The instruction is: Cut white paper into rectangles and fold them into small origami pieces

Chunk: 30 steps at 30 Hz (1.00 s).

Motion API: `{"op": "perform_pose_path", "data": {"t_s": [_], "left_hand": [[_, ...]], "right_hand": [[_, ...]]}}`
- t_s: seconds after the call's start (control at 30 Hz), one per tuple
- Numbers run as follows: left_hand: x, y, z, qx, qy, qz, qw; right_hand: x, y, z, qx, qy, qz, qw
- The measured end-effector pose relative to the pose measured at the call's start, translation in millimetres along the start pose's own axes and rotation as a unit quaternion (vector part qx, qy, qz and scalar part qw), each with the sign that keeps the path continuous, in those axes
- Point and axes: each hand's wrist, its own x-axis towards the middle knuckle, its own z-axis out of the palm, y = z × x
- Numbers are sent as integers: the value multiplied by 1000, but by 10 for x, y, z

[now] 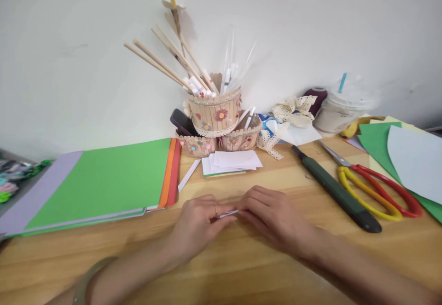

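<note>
My left hand (200, 222) and my right hand (272, 213) meet low over the wooden table (238, 268), fingertips nearly touching. Between them a small white paper piece (227, 214) shows as a thin pale edge. The fingers of both hands are closed on it, and most of it is hidden by them. Behind the hands lies a stack of small white paper pieces (235, 160) with green and yellow sheets underneath. A narrow white strip (189, 175) rests to the left of that stack.
Coloured sheets (113, 181) lie at left. Decorated wooden baskets (217, 114) holding sticks stand by the wall. To the right are a dark green tool (334, 187), red and yellow scissors (376, 190), more paper (417, 158), lace (295, 111) and a lidded plastic cup (336, 114).
</note>
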Motion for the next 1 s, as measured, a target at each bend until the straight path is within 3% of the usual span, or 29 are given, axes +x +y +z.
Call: {"op": "perform_pose_path", "data": {"t_s": [0.27,0.63,0.8,1.0], "left_hand": [[1,17,-36,-59,-11,18,998],[15,45,-152,-113,-143,-53,982],[40,48,-196,-192,-216,-96,953],[31,-11,-189,-329,-226,-159,903]], "right_hand": [[-59,92,-12,-3,-15,-18,1000],[-138,205,-205,36,-94,27,995],[-150,232,-243,47,-117,70,990],[-125,289,-314,90,-107,75,987]]}}
